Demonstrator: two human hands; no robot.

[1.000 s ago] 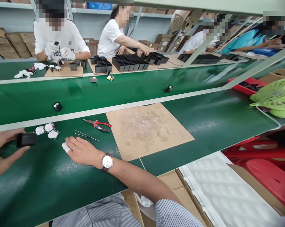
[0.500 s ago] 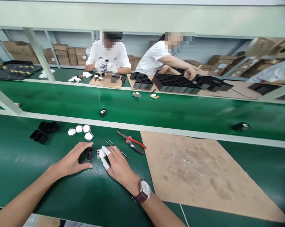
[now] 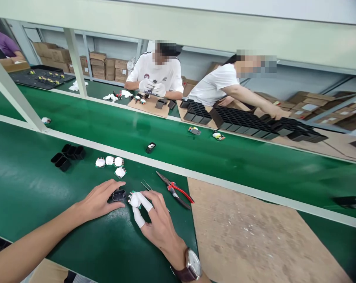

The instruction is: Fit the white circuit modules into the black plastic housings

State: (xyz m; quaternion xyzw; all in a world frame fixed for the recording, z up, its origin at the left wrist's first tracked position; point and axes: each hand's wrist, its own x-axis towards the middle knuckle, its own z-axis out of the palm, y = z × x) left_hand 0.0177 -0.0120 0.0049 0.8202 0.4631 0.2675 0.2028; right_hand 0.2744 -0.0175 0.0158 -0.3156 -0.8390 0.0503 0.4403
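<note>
My left hand (image 3: 102, 199) rests on the green bench (image 3: 113, 239), its thumb and fingers spread around a small black case (image 3: 118, 195) lying between them. Whether the fingers touch the case is hard to tell. Just right of it, my right hand (image 3: 157, 214), with white covers on two digits, pinches a small circuit board with a white top (image 3: 135, 199). Four-sided black cases (image 3: 62, 163) stand in a group to the left. Several white-topped boards (image 3: 109, 160) lie beyond my hands. Red-handled pliers (image 3: 174, 189) and thin tweezers (image 3: 146, 184) lie to the right.
A stained cardboard sheet (image 3: 254, 232) covers the bench at right. Past a pale rail (image 3: 172, 168), a green belt (image 3: 113, 131) carries a black case (image 3: 150, 147) and boards (image 3: 218, 136). Two people work across it, beside black trays (image 3: 239, 124). A slanting post (image 3: 17, 92) stands at left.
The view has shifted, so the scene sits differently in the frame. My right hand has lifted and tilted the white-topped board near the case. The black case between my left fingers has turned.
</note>
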